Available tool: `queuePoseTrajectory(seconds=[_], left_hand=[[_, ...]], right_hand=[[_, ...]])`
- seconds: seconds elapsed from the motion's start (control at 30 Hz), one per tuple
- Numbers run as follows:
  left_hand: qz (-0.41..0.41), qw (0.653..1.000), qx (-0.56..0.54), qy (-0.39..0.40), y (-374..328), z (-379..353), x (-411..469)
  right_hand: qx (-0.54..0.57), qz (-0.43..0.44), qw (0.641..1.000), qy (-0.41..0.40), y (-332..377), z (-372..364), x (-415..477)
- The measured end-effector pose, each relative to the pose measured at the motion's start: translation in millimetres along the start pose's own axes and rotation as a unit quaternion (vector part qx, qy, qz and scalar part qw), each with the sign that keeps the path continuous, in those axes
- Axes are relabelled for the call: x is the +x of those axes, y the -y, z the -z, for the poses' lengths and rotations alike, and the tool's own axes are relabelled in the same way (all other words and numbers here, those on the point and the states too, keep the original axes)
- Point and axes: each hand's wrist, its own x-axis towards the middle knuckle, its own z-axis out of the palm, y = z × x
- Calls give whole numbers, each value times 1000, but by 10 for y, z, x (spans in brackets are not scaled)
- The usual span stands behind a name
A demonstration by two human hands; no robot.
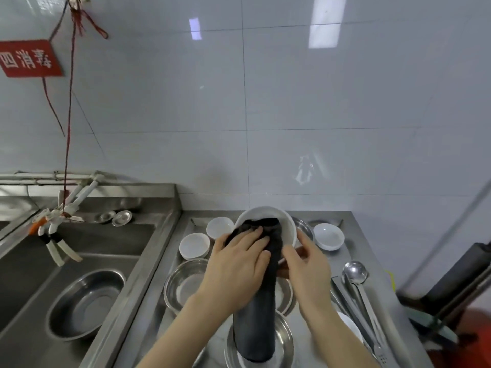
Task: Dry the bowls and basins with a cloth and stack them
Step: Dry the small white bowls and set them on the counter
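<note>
A large white bowl [288,224] is tilted up above the steel counter. My right hand [305,264] grips its lower right rim. My left hand [239,264] presses a dark grey cloth [261,301] into the bowl's inside; the cloth's long end hangs down over a steel basin [285,343]. Small white bowls stand around: one at the far left [220,226], one left of my hand [194,245], one at the right [329,236]. Another steel basin [183,284] lies under my left wrist.
A steel counter [353,251] holds the dishes, with a steel ladle [355,273] and tongs [358,320] at its right. A sink [32,264] on the left holds a steel basin [85,304] below a white tap [57,229]. Tiled wall behind.
</note>
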Motion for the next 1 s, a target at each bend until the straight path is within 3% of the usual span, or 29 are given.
queuePoseTrajectory(seconds=[0.17, 0.4, 0.53, 0.6, 0.67, 0.77, 0.83, 1.0], left_hand=[[-16, 999, -23, -31, -296, -164, -166], [-26, 999, -45, 8, -471, -230, -77], [26, 993, -20, -112, -473, -389, 28], [83, 968, -73, -227, -525, -488, 43], [181, 935, -142, -271, -641, -501, 60], [291, 889, -316, -158, -826, -464, 127], [293, 863, -402, -84, -881, -422, 191], [285, 866, -407, -59, -741, -420, 436]], right_hand=[[-37, 38, 999, -6, -34, 220, 60], [-49, 20, 998, 22, -215, 370, -20], [14, -20, 1000, -8, -256, 387, 28], [69, -35, 997, -19, -256, 375, 41], [120, -53, 991, -27, -240, 350, 51], [137, -78, 986, -48, -278, 302, 95], [112, -76, 989, -58, -277, 293, 150], [30, -43, 999, -12, -175, 322, 263]])
